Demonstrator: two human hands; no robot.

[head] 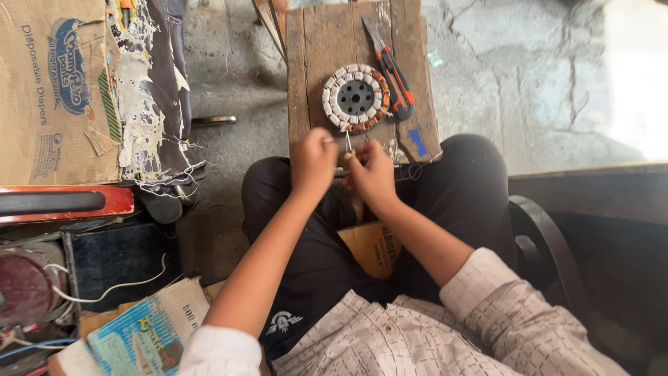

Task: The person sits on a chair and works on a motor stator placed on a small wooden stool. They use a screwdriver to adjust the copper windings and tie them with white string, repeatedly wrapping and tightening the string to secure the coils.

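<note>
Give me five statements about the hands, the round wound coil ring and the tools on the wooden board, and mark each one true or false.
1. The round coil ring lies flat on the wooden board. True.
2. An orange-handled cutter lies to the left of the ring. False: it lies along the ring's right side.
3. The left hand and the right hand are close together at the board's near edge, pinching thin wire. True.
4. The left hand rests on top of the ring. False: it is below the ring, nearer the person, not on it.
5. A cardboard box stands at the left of the view. True.
</note>
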